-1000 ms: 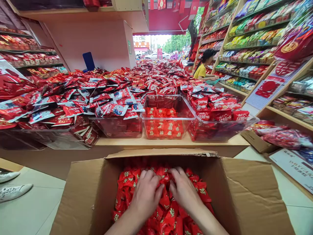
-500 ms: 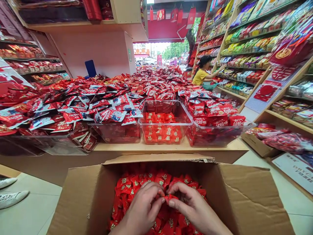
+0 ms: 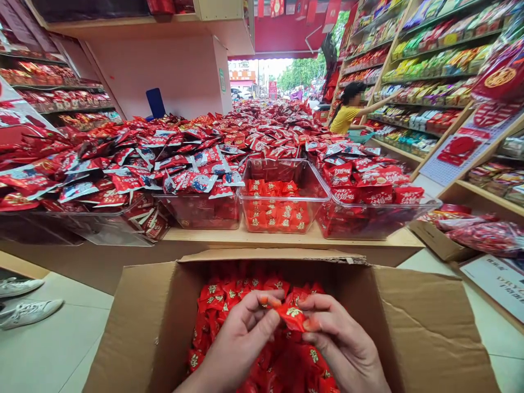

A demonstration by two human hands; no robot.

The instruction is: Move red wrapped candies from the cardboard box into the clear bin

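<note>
Between my two hands is a small red wrapped candy (image 3: 291, 315) with gold lettering. My left hand (image 3: 254, 326) pinches its left end between thumb and fingers. The fingers of my right hand (image 3: 333, 327) are closed on its right end. Both hands are over an open cardboard box (image 3: 426, 316), which holds many red candies (image 3: 213, 295) of the same look. Straight ahead on the counter stands a clear plastic bin (image 3: 282, 198), with matching red candies (image 3: 272, 213) in its lower part.
Heaped red and white snack packets (image 3: 192, 147) cover the counter, with another clear bin (image 3: 368, 213) at right. Shelves of packaged goods (image 3: 434, 71) line the right side, where a person in yellow (image 3: 343, 119) reaches out. White shoes (image 3: 30, 312) show on the floor at left.
The candy has come up a little and turned so its gold lettering shows. My right hand has shifted right, and the whole view has moved slightly. The person in yellow reaches further out.
</note>
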